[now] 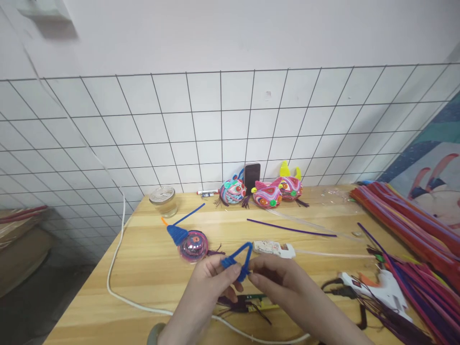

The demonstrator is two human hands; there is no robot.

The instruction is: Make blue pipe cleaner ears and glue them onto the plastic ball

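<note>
Both hands pinching a bent blue pipe cleaner, low over the table.
Left hand [212, 282]: thumb and fingers closed on the coiled left side of the blue pipe cleaner [247, 258]; right hand [280, 282]: fingertips closed at its right end. Piece sits between the hands, bend pointing away. Beyond left hand: round ornament [194, 246], blue triangle [177, 234] touching it. Just beyond right hand: white object [273, 248]. Right of right hand: white glue gun [388, 290].

A glass jar [164, 205] stands left of a dark phone [252, 177] upright by the tiled wall [204, 127].
</note>
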